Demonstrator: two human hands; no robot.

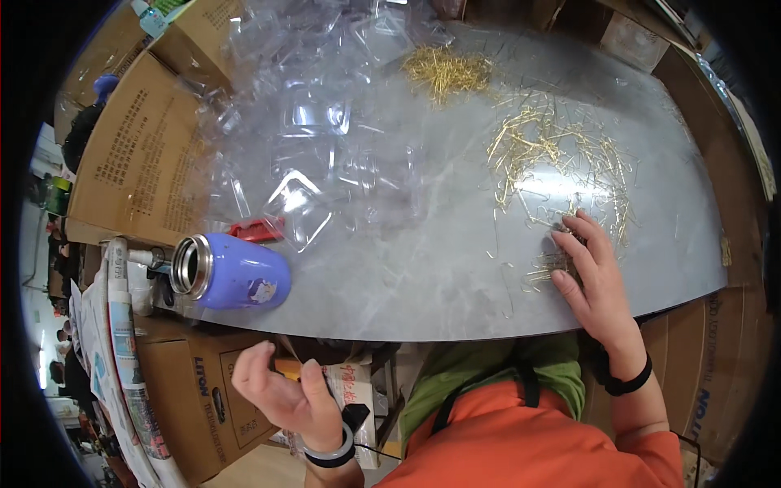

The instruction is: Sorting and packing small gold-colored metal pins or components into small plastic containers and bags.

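Note:
My right hand [596, 286] rests at the near right of the grey table [382, 293], its fingers curved and apart over a small bunch of thin metal hooks [539, 267]. Part of that bunch is hidden beneath the fingers. Just beyond it spreads a loose scatter of gold-coloured hooks [521, 146]. My left hand [289, 396] hovers off the table's front edge at the lower left, thumb and fingers apart, with nothing visible in it. Nearest to it on the table is a blue-purple insulated bottle [246, 272], lidless and lying on its side or strongly tilted; I cannot tell which.
Clear plastic clamshell packs [317, 114] pile up across the far left. A denser heap of gold-coloured hooks [447, 71] lies at the far middle. Behind the bottle is a red tool [259, 230]. Cardboard walls [134, 146] border the table's left, and more cardboard [708, 98] its right.

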